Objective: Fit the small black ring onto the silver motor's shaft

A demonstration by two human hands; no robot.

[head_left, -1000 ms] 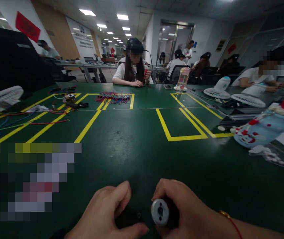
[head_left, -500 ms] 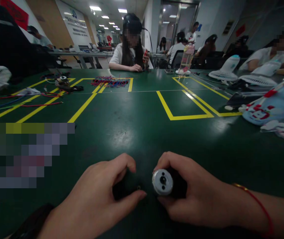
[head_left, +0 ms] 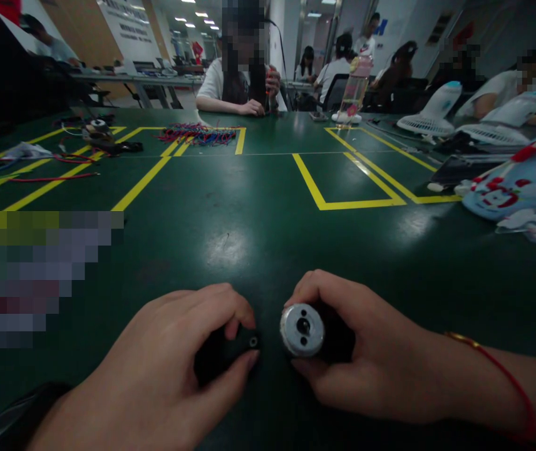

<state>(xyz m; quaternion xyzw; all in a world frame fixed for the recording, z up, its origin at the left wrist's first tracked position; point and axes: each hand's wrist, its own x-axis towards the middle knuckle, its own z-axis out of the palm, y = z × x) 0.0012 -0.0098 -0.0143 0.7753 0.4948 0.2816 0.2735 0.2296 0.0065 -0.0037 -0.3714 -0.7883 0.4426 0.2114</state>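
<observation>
The room (head_left: 54, 28) is a wide office, where several people sit at the back and along the right side. Across it stretches a dark green desk (head_left: 268, 181), marked with yellow tape (head_left: 359, 205). At its far edge sits a co-worker (head_left: 244, 94) in a white top. A light-blue bag (head_left: 526, 181) lies at the right, and a bundle of coloured wires (head_left: 200, 134) is farther away, left of the middle.

The right hand (head_left: 366, 351) has its fingers clasped around a metal-ended cylinder (head_left: 314, 332), whose round face with holes is turned to the camera. The left hand (head_left: 174, 351) is curved, just beside it. Between the tips of its thumb and index finger is a tiny ring-shaped part (head_left: 253, 342); whether these fingers grip it, one cannot tell.
</observation>
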